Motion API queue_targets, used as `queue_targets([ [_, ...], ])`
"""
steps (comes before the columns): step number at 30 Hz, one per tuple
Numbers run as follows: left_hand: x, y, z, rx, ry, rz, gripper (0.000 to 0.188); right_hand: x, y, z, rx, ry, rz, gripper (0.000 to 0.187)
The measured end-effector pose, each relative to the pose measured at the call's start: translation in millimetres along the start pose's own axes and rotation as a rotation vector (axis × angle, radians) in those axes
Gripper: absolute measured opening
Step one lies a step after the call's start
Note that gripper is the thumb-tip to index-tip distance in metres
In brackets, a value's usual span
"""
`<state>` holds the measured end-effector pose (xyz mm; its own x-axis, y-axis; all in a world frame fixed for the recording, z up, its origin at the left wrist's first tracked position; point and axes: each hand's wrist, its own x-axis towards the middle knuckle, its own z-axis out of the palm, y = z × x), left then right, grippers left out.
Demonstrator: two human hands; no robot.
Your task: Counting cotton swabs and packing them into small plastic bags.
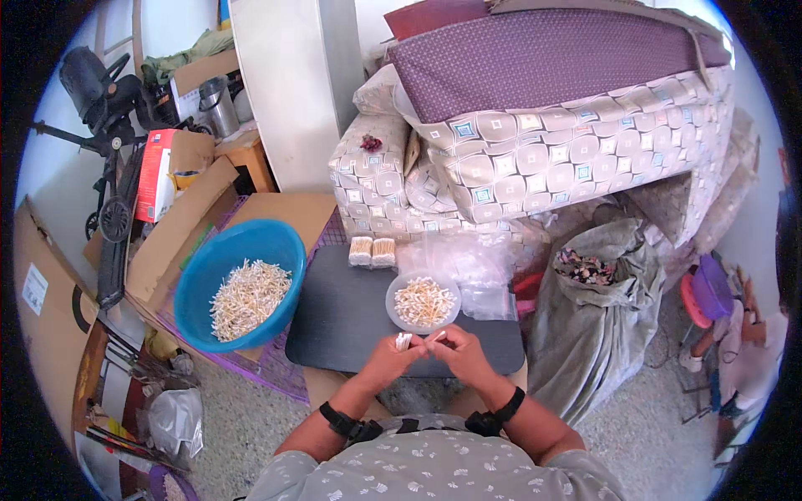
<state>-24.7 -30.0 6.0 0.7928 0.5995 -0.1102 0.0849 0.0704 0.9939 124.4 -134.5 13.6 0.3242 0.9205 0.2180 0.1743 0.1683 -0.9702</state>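
Note:
Close to the near edge of a dark tabletop [330, 321], both hands meet over my lap. My left hand [389, 362] is closed around a small bunch of cotton swabs [403, 341], their white tips upward. With its fingertips, my right hand [464, 357] pinches what looks like a cotton swab [439, 336] beside that bunch. Just beyond the hands sits a whitish bowl [390, 312] of loose cotton swabs [423, 301]. Two clear packs of swabs [372, 252] stand at the table's far edge, and clear plastic bags [468, 271] lie to the right of them.
Left of the table, a blue basin [190, 292] holds many loose swabs on flattened cardboard [280, 209]. A grey-green cloth sack [576, 342] slumps at the right. Behind stands a patterned sofa [535, 167]. Farther right, another person [748, 351] sits near a purple basin [713, 285].

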Motion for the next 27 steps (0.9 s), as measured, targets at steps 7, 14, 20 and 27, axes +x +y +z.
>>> queue_targets([
  [7, 0.1, -0.9, 1.4, 0.008, 0.017, -0.044, 0.018, -1.7, 1.6, -2.7, -0.197, -0.045, -0.049, 0.013],
  [14, 5.4, -3.9, -3.6, -0.137, 0.166, -0.044, 0.018, -2.3, 7.9, -2.8, 0.003, -0.144, 0.053, 0.016],
  [20, 0.0, -0.6, -0.2, -0.134, 0.031, 0.018, 0.021, -9.0, 14.2, 5.4, 0.026, -0.242, 0.158, 0.016],
  [27, -1.5, 3.3, 0.3, -0.126, 0.038, -0.021, 0.02, -11.7, 14.5, 3.2, -0.045, -0.21, 0.16, 0.018],
])
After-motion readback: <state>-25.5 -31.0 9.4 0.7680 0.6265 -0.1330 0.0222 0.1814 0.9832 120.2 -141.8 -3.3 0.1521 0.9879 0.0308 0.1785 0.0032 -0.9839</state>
